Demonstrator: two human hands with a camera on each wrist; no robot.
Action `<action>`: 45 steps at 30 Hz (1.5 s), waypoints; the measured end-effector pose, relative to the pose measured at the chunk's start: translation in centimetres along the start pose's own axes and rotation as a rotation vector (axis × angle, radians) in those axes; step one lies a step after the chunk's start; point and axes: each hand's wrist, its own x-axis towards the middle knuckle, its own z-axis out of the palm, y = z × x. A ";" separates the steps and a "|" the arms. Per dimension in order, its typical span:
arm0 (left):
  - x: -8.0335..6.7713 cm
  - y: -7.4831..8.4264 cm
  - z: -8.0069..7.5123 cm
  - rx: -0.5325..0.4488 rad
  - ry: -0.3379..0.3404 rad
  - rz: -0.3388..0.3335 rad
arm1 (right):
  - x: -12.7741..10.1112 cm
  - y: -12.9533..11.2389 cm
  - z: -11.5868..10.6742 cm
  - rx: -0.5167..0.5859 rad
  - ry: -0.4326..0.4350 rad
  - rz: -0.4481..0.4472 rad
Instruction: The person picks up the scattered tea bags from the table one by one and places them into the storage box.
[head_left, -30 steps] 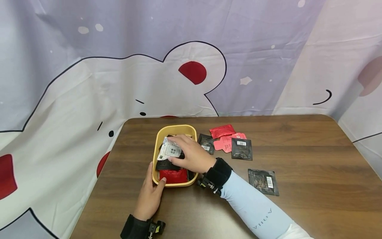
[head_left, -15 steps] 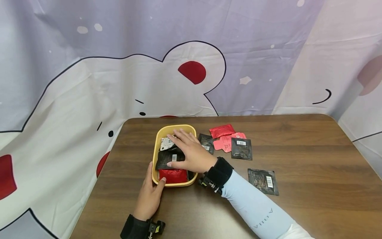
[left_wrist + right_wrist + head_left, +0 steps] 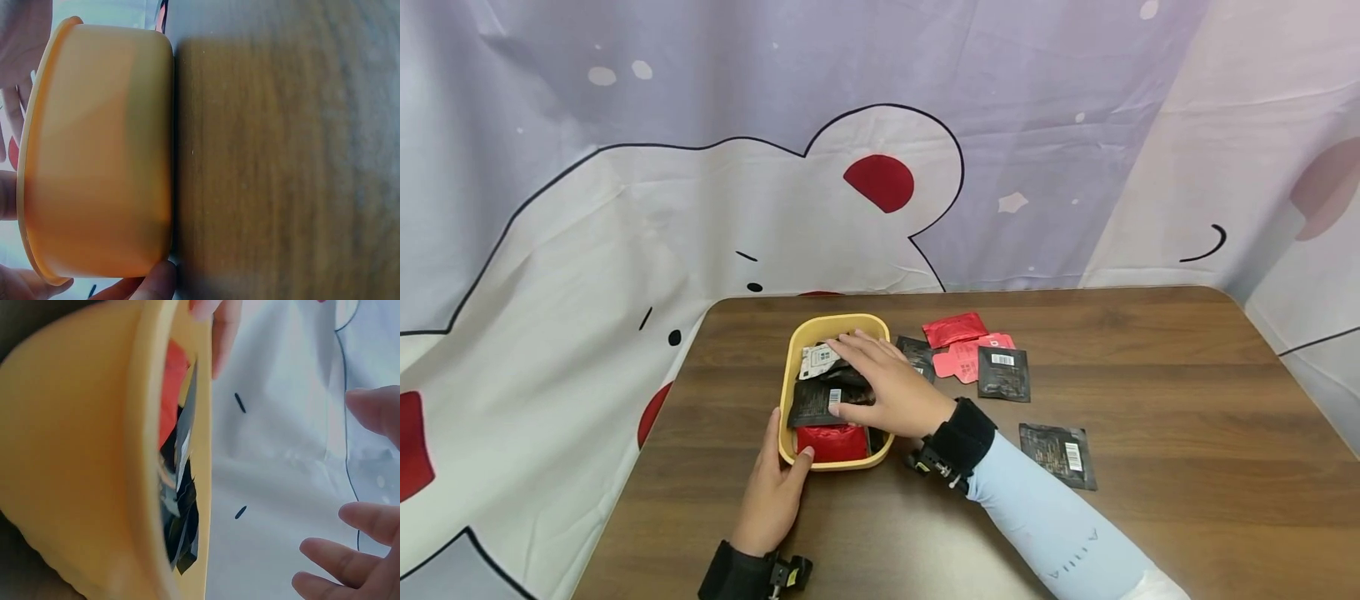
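A yellow tub [image 3: 838,318] stands on the brown table and holds a white packet [image 3: 816,360], a black packet [image 3: 811,406] and a red packet [image 3: 831,442]. My left hand [image 3: 778,475] holds the tub's near left corner, thumb hooked over the rim. The left wrist view shows the tub's wall [image 3: 100,156] with a fingertip [image 3: 156,281] against its base. My right hand [image 3: 880,383] lies spread over the packets in the tub with fingers straight, holding nothing. In the right wrist view those fingers [image 3: 337,556] stand apart from the tub [image 3: 75,456] and its packets [image 3: 181,512].
Loose packets lie on the table right of the tub: a black one [image 3: 917,354] beside it, a red one [image 3: 953,328], a pink one [image 3: 962,360], a black one [image 3: 1003,374] and another black one [image 3: 1058,454] nearer me. A printed curtain [image 3: 625,208] hangs behind the table.
My right hand has let go of the white packet, which now lies at the tub's far end. The hand flattened out over the packets. My left hand has stayed on the tub.
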 end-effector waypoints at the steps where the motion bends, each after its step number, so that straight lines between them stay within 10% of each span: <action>1: 0.0 0.0 0.0 0.000 0.000 -0.001 | -0.2 0.0 -0.1 0.013 -0.003 0.001; 45: -0.1 0.3 -0.1 0.010 -0.006 -0.036 | -14.4 5.0 -0.5 -0.171 -0.195 0.159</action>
